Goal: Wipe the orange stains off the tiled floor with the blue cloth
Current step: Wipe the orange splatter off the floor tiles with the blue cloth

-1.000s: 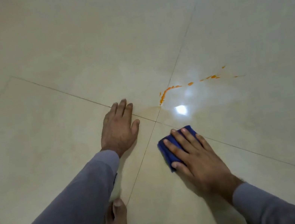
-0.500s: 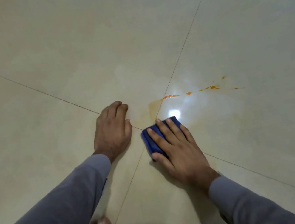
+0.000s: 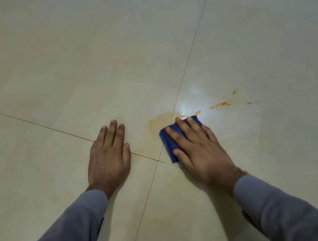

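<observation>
Since a second ago the cloth (image 3: 178,136) has slid up over the curved streak, leaving a pale orange smear (image 3: 160,120); stains (image 3: 222,104) remain right of centre. Right hand (image 3: 199,151) presses it flat, fingers straight. Left hand (image 3: 108,157) lies spread on the floor (image 3: 60,74).

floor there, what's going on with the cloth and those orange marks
A person is on the tiled floor wiping up an orange spill. The right hand presses a folded blue cloth flat near where the grout lines cross, while the left hand rests flat on the tile for support. A pale orange smear lies just left of the cloth, and small orange stains remain to its right, not yet wiped.
</observation>
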